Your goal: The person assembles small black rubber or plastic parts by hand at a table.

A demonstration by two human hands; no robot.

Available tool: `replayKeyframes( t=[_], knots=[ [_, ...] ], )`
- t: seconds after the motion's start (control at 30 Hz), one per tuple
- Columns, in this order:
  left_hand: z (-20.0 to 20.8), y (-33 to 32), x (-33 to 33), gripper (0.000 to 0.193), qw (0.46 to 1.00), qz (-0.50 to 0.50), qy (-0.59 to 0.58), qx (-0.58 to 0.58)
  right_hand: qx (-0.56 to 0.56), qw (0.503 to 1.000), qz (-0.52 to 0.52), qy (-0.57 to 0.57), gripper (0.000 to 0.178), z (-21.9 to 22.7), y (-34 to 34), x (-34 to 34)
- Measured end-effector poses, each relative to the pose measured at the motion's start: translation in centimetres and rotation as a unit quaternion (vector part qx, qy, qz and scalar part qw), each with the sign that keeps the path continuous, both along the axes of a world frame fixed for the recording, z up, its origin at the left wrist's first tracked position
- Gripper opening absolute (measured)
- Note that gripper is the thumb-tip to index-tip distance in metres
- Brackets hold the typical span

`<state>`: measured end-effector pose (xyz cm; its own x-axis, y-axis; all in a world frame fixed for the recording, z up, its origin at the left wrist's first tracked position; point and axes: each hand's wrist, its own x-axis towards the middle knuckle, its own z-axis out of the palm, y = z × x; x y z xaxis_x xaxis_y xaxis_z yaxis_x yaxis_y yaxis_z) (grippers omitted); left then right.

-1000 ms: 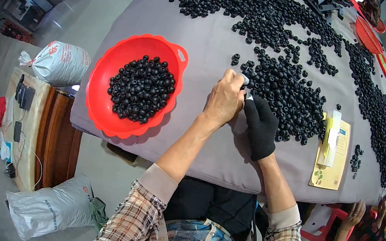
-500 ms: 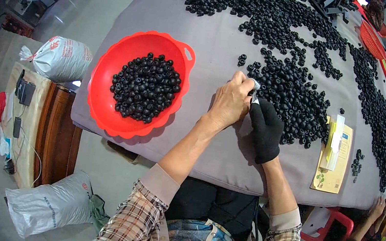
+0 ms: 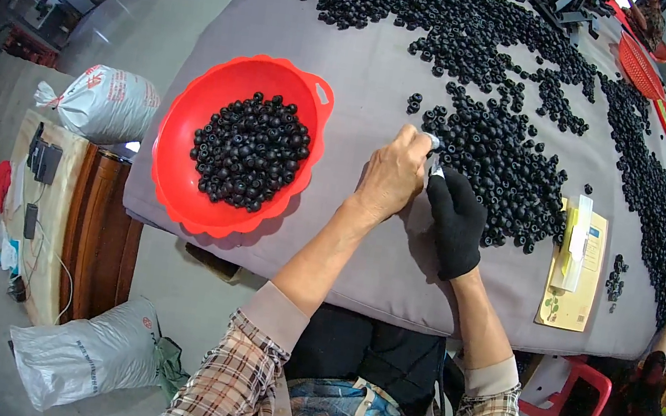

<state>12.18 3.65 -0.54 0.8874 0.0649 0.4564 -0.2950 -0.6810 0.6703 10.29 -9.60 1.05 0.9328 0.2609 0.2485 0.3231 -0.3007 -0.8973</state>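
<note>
At the near left edge of a pile of small black ring-shaped parts (image 3: 508,173), my two hands work close together. My left hand (image 3: 389,173) is bare, with white wrapping at a fingertip, and its fingers are bent and pinched. A black glove covers most of my right hand (image 3: 458,226), whose thumb and fingers close beside the left fingertips, with white showing at the tip. Whatever they grip is too small and hidden to make out. Left of them stands a red scalloped bowl (image 3: 174,156) holding many of the same black parts (image 3: 250,150).
More black parts (image 3: 429,9) spread across the far and right side of the grey-covered table (image 3: 266,20). A yellow booklet (image 3: 586,286) lies right of my hands, under a pale strip. Red baskets (image 3: 640,68) and other people are at the right. White sacks (image 3: 113,105) stand at left.
My hands stay at the pile's edge, with the left fingers shifted slightly. At the lower right, another person's hands have drawn away from the table edge.
</note>
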Motion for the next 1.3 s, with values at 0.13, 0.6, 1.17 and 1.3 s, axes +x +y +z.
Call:
replayKeyframes(
  t=[0.13,0.6,1.17,1.3],
  knots=[
    [-0.2,1.1,0.2,0.017,0.989,-0.04,0.016,-0.14,0.046,0.998,-0.011,0.044,0.022,0.8,0.4,-0.2],
    [2.2,1.8,-1.2,0.009,0.703,-0.275,0.262,-0.601,0.09,0.993,-0.07,0.044,0.021,-0.3,0.4,0.6],
    [1.9,2.0,-1.1,0.011,0.702,-0.264,0.204,-0.629,0.108,0.993,-0.028,0.046,0.026,0.7,0.3,-0.2],
    [1.5,2.3,-0.9,0.011,0.723,-0.261,0.196,-0.609,0.033,0.999,0.001,-0.038,0.028,-0.4,0.0,0.1]
  ],
)
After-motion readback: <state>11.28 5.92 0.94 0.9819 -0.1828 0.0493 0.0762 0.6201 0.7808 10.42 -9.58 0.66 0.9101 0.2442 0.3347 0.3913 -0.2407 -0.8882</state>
